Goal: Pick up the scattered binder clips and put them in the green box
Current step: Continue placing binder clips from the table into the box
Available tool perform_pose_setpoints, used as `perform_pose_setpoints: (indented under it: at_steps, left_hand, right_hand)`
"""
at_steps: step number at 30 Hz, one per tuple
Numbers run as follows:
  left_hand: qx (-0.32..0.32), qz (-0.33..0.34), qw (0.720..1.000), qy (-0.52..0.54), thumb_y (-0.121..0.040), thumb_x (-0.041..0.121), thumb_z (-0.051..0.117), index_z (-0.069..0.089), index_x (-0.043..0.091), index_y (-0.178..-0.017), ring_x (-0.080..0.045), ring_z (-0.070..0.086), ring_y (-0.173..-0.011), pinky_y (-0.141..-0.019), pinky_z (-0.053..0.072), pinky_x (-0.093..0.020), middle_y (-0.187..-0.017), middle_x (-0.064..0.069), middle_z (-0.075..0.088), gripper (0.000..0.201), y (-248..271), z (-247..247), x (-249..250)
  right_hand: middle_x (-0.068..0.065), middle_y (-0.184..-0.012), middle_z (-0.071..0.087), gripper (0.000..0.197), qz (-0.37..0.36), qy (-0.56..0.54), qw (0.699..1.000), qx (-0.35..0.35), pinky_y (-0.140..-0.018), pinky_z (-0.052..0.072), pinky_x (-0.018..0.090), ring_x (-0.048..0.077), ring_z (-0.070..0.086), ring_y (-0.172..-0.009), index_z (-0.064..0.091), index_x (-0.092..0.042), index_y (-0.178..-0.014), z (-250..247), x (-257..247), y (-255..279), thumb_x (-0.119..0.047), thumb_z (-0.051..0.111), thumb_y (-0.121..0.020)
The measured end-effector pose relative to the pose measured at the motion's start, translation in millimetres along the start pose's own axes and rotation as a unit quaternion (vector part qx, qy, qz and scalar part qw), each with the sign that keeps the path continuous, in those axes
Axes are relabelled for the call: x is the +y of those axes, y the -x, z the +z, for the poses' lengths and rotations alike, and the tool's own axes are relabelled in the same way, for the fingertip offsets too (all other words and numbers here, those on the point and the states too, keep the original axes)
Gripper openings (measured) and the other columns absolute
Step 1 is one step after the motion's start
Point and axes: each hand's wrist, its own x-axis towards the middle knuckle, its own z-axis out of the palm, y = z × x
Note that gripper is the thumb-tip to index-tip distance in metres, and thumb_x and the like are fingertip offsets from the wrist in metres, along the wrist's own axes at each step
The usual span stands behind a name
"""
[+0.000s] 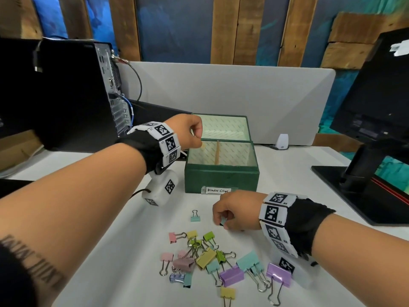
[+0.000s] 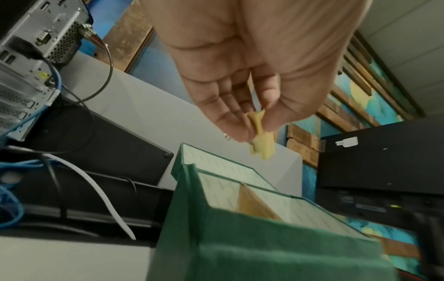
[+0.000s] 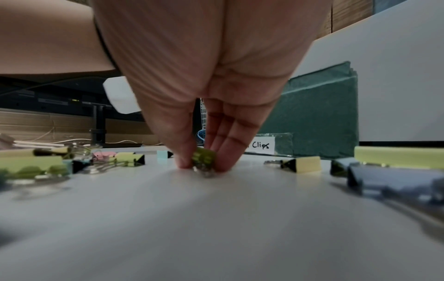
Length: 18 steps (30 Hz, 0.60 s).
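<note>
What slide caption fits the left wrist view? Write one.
Left hand pinches a yellow binder clip above the open green box.

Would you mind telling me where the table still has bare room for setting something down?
Bare table lies left of the clip pile, under the left forearm, and right of the green box toward the monitor stand. It is crowded before the box, where the right hand pinches a clip.

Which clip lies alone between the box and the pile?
Start at the green box with its "Binder Clips" label. On the white table in front of it lies a small mint clip, apart from the heap nearer the camera, handles pointing toward the box.
</note>
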Motion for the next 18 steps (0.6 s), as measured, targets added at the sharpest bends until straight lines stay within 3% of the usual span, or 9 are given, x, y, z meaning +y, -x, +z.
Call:
perform_pose_setpoints:
  at_steps: [4,7,10,13,15,18]
  left_hand:
    - [-0.003,0.004,1.0,-0.01,-0.076,0.016,0.072,0.063,0.024,-0.089,-0.006,0.054,-0.065,-0.063,0.048,-0.022,-0.079,0.012,0.056,0.018,-10,10,-3]
    - [-0.021,0.009,1.0,-0.021,-0.077,0.02,0.072,0.064,0.026,-0.099,-0.011,0.06,-0.087,-0.081,0.053,-0.028,-0.096,0.011,0.054,0.024,0,17,-7]
    - [-0.045,0.037,0.996,-0.062,-0.078,0.022,0.07,0.064,0.025,-0.098,-0.011,0.058,-0.084,-0.081,0.052,-0.028,-0.095,0.01,0.052,0.021,20,17,-6]
    - [-0.159,0.032,0.983,-0.089,-0.078,0.026,0.071,0.064,0.025,-0.099,-0.009,0.058,-0.078,-0.07,0.047,-0.018,-0.088,0.011,0.059,0.022,45,23,-5]
    - [-0.246,0.023,0.96,-0.135,-0.078,0.03,0.071,0.063,0.029,-0.106,-0.004,0.054,-0.076,-0.064,0.041,-0.011,-0.096,0.012,0.058,0.03,60,33,-7]
    - [-0.313,0.009,0.934,-0.173,-0.078,0.033,0.071,0.059,0.036,-0.117,-0.004,0.053,-0.083,-0.075,0.043,-0.016,-0.109,0.014,0.054,0.042,74,49,-7]
  right_hand:
    - [-0.005,-0.096,0.051,0.025,0.008,-0.003,1.0,-0.002,-0.084,0.048,0.032,0.021,0.056,-0.099,0.064,-0.02,-0.107,-2,0,0,-0.012,0.056,-0.085]
    - [-0.005,-0.095,0.05,0.023,0.003,-0.003,1.0,0.003,-0.083,0.048,0.032,0.019,0.055,-0.096,0.065,-0.019,-0.106,-1,1,0,-0.012,0.056,-0.085]
    - [-0.005,-0.093,0.05,0.023,-0.001,-0.006,1.0,0.006,-0.081,0.046,0.031,0.016,0.051,-0.088,0.065,-0.018,-0.105,-1,3,0,-0.011,0.055,-0.085]
    - [-0.005,-0.092,0.051,0.023,0.0,0.0,1.0,0.016,-0.08,0.047,0.032,0.018,0.054,-0.09,0.064,-0.019,-0.104,-1,4,-1,-0.012,0.055,-0.084]
    - [-0.005,-0.092,0.051,0.023,0.003,-0.003,1.0,0.022,-0.08,0.047,0.032,0.017,0.054,-0.089,0.064,-0.02,-0.104,-1,4,-1,-0.012,0.055,-0.084]
    - [-0.005,-0.091,0.051,0.024,0.008,0.001,0.999,0.033,-0.075,0.044,0.029,0.015,0.05,-0.086,0.064,-0.02,-0.104,-3,3,-1,-0.012,0.056,-0.083]
